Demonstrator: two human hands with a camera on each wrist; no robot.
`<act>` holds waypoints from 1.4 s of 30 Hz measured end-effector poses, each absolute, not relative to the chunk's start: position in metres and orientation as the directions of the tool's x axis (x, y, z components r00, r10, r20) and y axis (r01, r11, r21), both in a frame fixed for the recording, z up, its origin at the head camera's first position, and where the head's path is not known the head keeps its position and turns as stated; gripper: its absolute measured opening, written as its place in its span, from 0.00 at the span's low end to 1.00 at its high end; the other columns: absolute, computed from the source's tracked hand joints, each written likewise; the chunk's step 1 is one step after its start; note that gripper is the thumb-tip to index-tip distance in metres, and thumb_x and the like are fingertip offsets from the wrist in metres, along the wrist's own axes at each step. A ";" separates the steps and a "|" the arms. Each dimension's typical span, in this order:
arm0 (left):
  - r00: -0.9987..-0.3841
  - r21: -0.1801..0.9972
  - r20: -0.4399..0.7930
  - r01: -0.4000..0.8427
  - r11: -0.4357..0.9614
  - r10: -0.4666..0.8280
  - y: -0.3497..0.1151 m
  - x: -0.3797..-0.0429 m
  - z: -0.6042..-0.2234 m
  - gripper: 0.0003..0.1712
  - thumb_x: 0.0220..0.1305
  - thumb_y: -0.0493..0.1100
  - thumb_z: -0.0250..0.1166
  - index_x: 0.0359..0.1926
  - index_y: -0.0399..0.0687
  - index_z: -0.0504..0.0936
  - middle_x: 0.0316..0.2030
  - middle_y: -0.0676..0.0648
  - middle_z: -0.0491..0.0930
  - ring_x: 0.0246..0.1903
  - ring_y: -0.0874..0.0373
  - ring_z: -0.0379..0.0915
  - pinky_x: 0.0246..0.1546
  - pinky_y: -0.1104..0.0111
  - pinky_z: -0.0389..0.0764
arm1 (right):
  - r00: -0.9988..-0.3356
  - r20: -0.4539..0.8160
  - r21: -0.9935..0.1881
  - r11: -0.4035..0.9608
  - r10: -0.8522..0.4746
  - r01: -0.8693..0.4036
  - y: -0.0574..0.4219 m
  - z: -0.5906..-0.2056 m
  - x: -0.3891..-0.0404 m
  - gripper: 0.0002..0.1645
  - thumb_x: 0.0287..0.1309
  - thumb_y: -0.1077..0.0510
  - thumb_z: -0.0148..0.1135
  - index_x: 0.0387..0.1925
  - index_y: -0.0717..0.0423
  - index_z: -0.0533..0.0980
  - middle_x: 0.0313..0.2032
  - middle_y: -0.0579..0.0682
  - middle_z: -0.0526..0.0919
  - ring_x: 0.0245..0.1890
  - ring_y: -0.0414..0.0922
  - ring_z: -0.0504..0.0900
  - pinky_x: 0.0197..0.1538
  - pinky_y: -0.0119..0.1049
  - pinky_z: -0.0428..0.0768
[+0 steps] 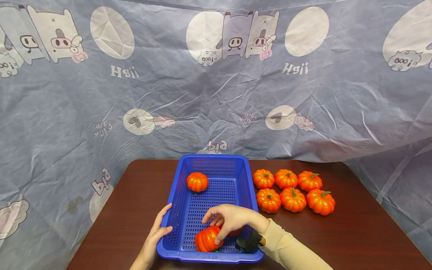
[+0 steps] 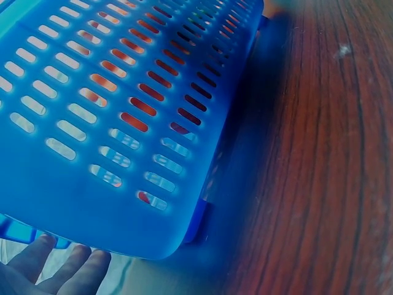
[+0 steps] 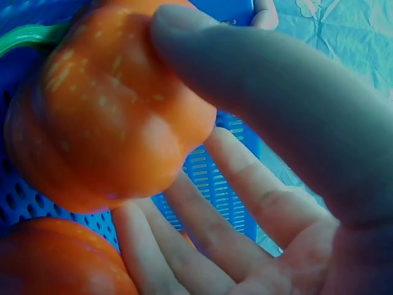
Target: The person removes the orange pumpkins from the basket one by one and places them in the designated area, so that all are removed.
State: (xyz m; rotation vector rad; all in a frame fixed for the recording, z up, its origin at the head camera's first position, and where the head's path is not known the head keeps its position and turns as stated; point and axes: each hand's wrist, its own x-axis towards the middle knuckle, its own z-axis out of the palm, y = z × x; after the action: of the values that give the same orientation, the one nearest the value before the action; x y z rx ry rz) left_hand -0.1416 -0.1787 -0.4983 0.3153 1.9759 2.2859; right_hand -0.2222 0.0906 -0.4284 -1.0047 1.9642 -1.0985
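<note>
A blue perforated plastic basket (image 1: 210, 255) stands on the table. My left hand (image 1: 151, 240) rests at its left rim, thumb and fingers fairly straight; the left wrist view shows several fingertips (image 2: 92, 264) at the basket's edge. Inside the basket, near its front, my right hand (image 1: 233, 217) holds an orange toy pumpkin (image 1: 206, 240) between thumb and curved fingers. The right wrist view shows the thumb on this pumpkin (image 3: 116, 123), with most fingertips hidden behind it. A second pumpkin (image 3: 55, 261) lies close by, partly under the right hand. A third pumpkin (image 1: 197, 182) sits toward the basket's back left.
Right of the basket, several more orange pumpkins with green stems stand in two rows, such as the front right one (image 1: 320, 202). The dark brown table (image 1: 125, 210) ends at a grey patterned cloth (image 1: 216, 93) hanging behind. A black camera (image 1: 249, 242) is on the right wrist.
</note>
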 end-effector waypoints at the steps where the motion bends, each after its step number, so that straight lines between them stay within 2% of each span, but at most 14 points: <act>1: -0.973 0.987 0.089 0.057 -0.151 0.212 -0.179 -0.142 -0.498 0.36 0.64 0.35 0.46 0.72 0.54 0.49 0.66 0.36 0.50 0.60 0.41 0.55 0.53 0.59 0.69 | -0.482 -0.174 -0.888 0.348 -0.859 -0.300 0.091 -0.429 -0.222 0.30 0.36 0.69 0.74 0.47 0.56 0.76 0.48 0.50 0.79 0.43 0.38 0.78 0.52 0.34 0.74; 7: -0.972 0.987 0.091 0.058 -0.153 0.215 -0.179 -0.142 -0.498 0.36 0.64 0.35 0.46 0.72 0.54 0.49 0.66 0.36 0.50 0.60 0.41 0.55 0.53 0.59 0.69 | -0.471 -0.182 -0.876 0.360 -0.863 -0.321 0.091 -0.428 -0.222 0.30 0.36 0.69 0.74 0.48 0.61 0.76 0.48 0.55 0.78 0.43 0.37 0.77 0.52 0.34 0.74; 15: -0.972 0.987 0.090 0.059 -0.148 0.217 -0.179 -0.142 -0.497 0.36 0.64 0.35 0.46 0.72 0.54 0.49 0.66 0.36 0.50 0.60 0.41 0.55 0.54 0.59 0.68 | -0.448 -0.199 -0.843 0.386 -0.871 -0.375 0.092 -0.429 -0.222 0.30 0.33 0.66 0.77 0.44 0.53 0.77 0.41 0.40 0.81 0.42 0.34 0.78 0.47 0.29 0.74; 21: -0.969 0.986 0.095 0.061 -0.154 0.226 -0.180 -0.142 -0.497 0.36 0.64 0.35 0.46 0.72 0.54 0.48 0.66 0.36 0.49 0.60 0.42 0.56 0.54 0.60 0.68 | -0.429 -0.170 -0.855 0.349 -0.887 -0.383 0.092 -0.431 -0.223 0.27 0.36 0.65 0.76 0.44 0.54 0.78 0.40 0.38 0.81 0.41 0.34 0.79 0.45 0.29 0.76; 26: -0.970 0.986 0.092 0.058 -0.154 0.226 -0.180 -0.142 -0.498 0.36 0.64 0.35 0.46 0.72 0.54 0.48 0.66 0.36 0.49 0.60 0.43 0.55 0.54 0.60 0.68 | -0.400 -0.123 -0.885 0.283 -0.908 -0.369 0.093 -0.430 -0.225 0.26 0.41 0.65 0.73 0.47 0.59 0.77 0.42 0.42 0.81 0.39 0.35 0.81 0.45 0.30 0.77; 29: -0.967 0.985 0.097 0.060 -0.160 0.234 -0.180 -0.141 -0.498 0.36 0.64 0.35 0.45 0.72 0.54 0.48 0.66 0.36 0.49 0.61 0.43 0.55 0.54 0.60 0.68 | -0.421 -0.101 -0.892 0.269 -0.901 -0.363 0.095 -0.427 -0.226 0.26 0.44 0.63 0.72 0.49 0.60 0.76 0.43 0.43 0.81 0.40 0.36 0.81 0.47 0.31 0.76; 34: -0.965 0.983 0.107 0.065 -0.174 0.241 -0.180 -0.140 -0.498 0.36 0.65 0.35 0.45 0.72 0.53 0.47 0.66 0.35 0.49 0.60 0.45 0.57 0.54 0.61 0.69 | -0.501 -0.062 -0.884 0.280 -0.863 -0.373 0.096 -0.420 -0.225 0.25 0.47 0.59 0.71 0.50 0.56 0.76 0.44 0.41 0.80 0.43 0.38 0.80 0.48 0.31 0.75; 42: -0.969 0.984 0.085 0.045 -0.174 0.232 -0.179 -0.140 -0.496 0.36 0.64 0.35 0.46 0.72 0.53 0.48 0.66 0.36 0.49 0.60 0.44 0.58 0.53 0.59 0.70 | -0.587 0.063 -0.923 0.177 -0.807 -0.343 0.100 -0.407 -0.222 0.24 0.50 0.58 0.69 0.51 0.57 0.76 0.46 0.50 0.81 0.44 0.43 0.81 0.49 0.36 0.77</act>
State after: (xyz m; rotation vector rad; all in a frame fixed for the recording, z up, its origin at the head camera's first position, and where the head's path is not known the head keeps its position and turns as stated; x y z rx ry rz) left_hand -0.1399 -0.1791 -0.4964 0.3266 1.9344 2.2937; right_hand -0.2222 0.1001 -0.4073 -1.0806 2.0154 -1.3960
